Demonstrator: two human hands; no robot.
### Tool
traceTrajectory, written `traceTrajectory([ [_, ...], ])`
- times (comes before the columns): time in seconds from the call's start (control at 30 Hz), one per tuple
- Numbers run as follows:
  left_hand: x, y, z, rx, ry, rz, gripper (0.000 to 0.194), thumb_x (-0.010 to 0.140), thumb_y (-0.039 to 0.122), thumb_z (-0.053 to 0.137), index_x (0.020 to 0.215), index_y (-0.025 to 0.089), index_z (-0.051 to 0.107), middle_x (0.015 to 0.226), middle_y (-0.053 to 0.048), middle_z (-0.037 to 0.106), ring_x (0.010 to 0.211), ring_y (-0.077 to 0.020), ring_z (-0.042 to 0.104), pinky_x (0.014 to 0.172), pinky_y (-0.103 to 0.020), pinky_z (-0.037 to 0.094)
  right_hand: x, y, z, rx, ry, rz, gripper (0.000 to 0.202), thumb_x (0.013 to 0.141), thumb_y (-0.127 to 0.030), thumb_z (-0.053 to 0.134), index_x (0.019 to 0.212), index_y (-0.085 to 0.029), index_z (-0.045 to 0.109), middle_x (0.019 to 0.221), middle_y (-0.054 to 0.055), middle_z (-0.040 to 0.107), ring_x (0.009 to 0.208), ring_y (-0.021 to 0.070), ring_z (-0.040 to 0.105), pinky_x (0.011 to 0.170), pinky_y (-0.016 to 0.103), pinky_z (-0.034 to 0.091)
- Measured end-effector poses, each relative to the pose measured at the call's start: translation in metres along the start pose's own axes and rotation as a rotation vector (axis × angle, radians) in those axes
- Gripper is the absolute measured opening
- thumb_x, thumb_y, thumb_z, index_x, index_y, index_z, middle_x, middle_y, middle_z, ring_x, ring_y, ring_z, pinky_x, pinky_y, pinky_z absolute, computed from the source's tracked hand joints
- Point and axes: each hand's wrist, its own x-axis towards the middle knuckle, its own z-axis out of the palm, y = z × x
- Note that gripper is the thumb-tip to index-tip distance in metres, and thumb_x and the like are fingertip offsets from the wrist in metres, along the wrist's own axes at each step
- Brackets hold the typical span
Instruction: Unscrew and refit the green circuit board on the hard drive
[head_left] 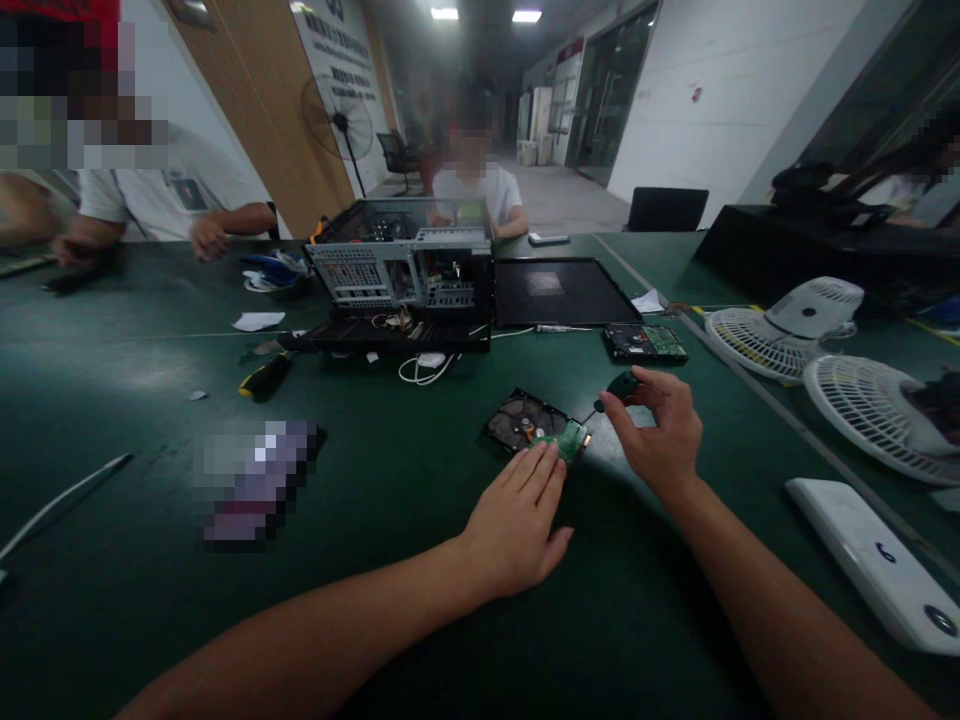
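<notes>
A hard drive [517,415] lies on the green table with its green circuit board [571,438] facing up at the near right end. My left hand [521,520] rests on the near edge of the drive and board, fingers stretched out flat and side by side. Between the thumb and fingers of my right hand [664,425] is the dark green handle of a screwdriver [621,388]. Its thin shaft slants down to the left, and the tip meets the board's right part. Whether the tip sits in a screw is too small to tell.
Beyond the drive stands an opened computer case [405,270], with a black side panel [566,292] to its right. A second hard drive [645,343], a yellow-black tool [264,378], a blurred phone [262,485], white fan parts [787,325] and a white casing [870,560] lie around. Two people sit opposite.
</notes>
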Motion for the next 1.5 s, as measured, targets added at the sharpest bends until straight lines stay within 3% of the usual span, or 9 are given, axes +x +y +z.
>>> traceTrajectory([
  [0.3, -0.0008, -0.001, 0.0019, -0.012, 0.018, 0.002, 0.073, 0.104, 0.052, 0.039, 0.16, 0.006, 0.029, 0.168, -0.02, 0.023, 0.157, -0.0329, 0.02, 0.127, -0.048, 0.022, -0.0034, 0.0, 0.0051, 0.093, -0.034, -0.038, 0.053, 0.089, -0.022, 0.07, 0.138, -0.026, 0.049, 0.139, 0.012, 0.062, 0.105, 0.0248, 0.074, 0.084, 0.045, 0.067],
  [0.5, -0.0011, -0.0005, 0.0026, -0.015, 0.017, -0.004, 0.073, 0.103, 0.052, 0.041, 0.159, 0.005, 0.031, 0.167, -0.021, 0.024, 0.157, -0.0331, 0.02, 0.128, -0.047, 0.02, 0.0007, 0.0005, -0.0001, -0.046, 0.002, -0.1, 0.045, 0.086, -0.025, 0.077, 0.126, -0.025, 0.056, 0.126, 0.011, 0.068, 0.088, 0.0212, 0.074, 0.078, 0.042, 0.066],
  [0.67, -0.0011, -0.001, 0.0034, -0.006, 0.034, 0.008, 0.073, 0.103, 0.052, 0.042, 0.159, 0.006, 0.03, 0.167, -0.02, 0.025, 0.157, -0.0325, 0.02, 0.127, -0.048, 0.022, 0.0012, 0.0026, -0.0014, -0.084, 0.021, -0.035, 0.046, 0.086, -0.029, 0.074, 0.128, -0.024, 0.055, 0.121, 0.012, 0.068, 0.092, 0.024, 0.073, 0.084, 0.046, 0.063],
  [0.97, -0.0011, -0.0017, 0.0024, -0.013, 0.022, 0.003, 0.073, 0.104, 0.053, 0.04, 0.16, 0.007, 0.029, 0.167, -0.019, 0.026, 0.156, -0.0318, 0.021, 0.128, -0.047, 0.022, -0.0011, -0.0016, 0.0002, 0.01, 0.012, 0.052, 0.052, 0.084, -0.026, 0.074, 0.13, -0.024, 0.05, 0.12, 0.011, 0.07, 0.09, 0.0235, 0.076, 0.081, 0.043, 0.063],
  [1.5, -0.0012, -0.0013, 0.0036, -0.023, 0.028, 0.003, 0.074, 0.103, 0.052, 0.043, 0.159, 0.006, 0.03, 0.167, -0.02, 0.026, 0.156, -0.0323, 0.021, 0.128, -0.048, 0.022, 0.0018, 0.0049, -0.0016, -0.039, 0.02, -0.06, 0.042, 0.085, -0.025, 0.074, 0.123, -0.025, 0.056, 0.114, 0.008, 0.066, 0.084, 0.0201, 0.07, 0.076, 0.04, 0.063],
])
